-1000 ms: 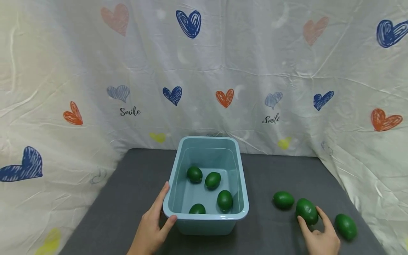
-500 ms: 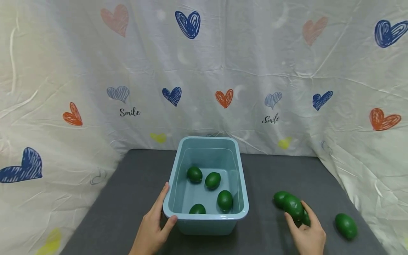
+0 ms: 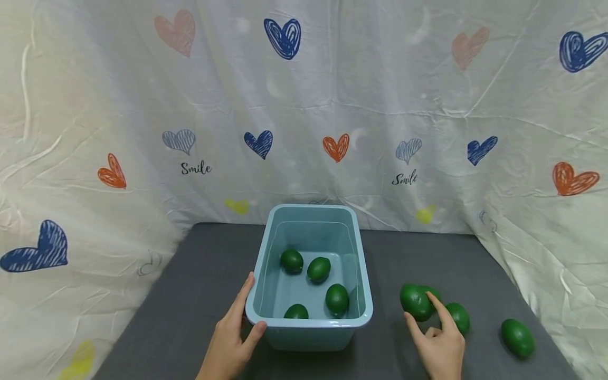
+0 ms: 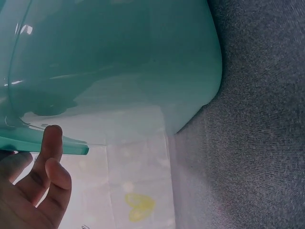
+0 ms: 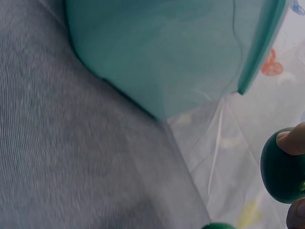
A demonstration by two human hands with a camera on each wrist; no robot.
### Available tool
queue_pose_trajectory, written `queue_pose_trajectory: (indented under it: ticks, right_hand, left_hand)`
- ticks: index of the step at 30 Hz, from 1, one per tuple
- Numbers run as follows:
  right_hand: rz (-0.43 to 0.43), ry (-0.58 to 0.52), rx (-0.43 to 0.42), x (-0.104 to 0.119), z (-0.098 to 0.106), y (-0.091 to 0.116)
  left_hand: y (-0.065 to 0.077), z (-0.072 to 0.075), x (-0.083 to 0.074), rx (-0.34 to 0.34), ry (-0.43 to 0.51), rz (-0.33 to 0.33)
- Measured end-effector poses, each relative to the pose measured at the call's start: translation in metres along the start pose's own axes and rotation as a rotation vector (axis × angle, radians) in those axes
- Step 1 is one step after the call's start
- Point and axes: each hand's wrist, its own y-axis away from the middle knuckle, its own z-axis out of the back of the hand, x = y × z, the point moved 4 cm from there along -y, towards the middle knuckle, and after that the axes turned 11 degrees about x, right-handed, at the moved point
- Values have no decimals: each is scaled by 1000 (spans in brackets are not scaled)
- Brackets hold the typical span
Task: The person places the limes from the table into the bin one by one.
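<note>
In the head view a pale blue-green plastic bin (image 3: 275,323) stands with several dark-green limes (image 3: 319,269) inside. My left hand (image 3: 230,333) rests at its near left corner, thumb at the front rim and fingers along the left side. In the left wrist view, fingers (image 4: 53,143) of that hand lie against the rim. My right hand (image 3: 439,342) pinches a lime (image 3: 414,301) between thumb and fingers, right of the bin. The right wrist view shows this held lime (image 5: 282,169) at its right edge. Behind it, another lime (image 3: 431,291) is partly hidden.
A lime (image 3: 458,317) sits just right of my right hand. Farther right, one more lime (image 3: 518,338) lies near the edge of the dark grey table (image 3: 218,253). A white curtain (image 3: 304,95) printed with hearts hangs behind and at both sides.
My right hand has lifted a lime from between the others and carried it left, toward the bin. The left hand stays at the bin's corner.
</note>
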Motion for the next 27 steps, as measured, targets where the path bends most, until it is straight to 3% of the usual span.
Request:
queue_pose_trajectory:
  ticks: [27]
  right_hand:
    - [182,-107,-27,46,-18,3]
  left_hand:
    - [0,-6,4,-14,95,11]
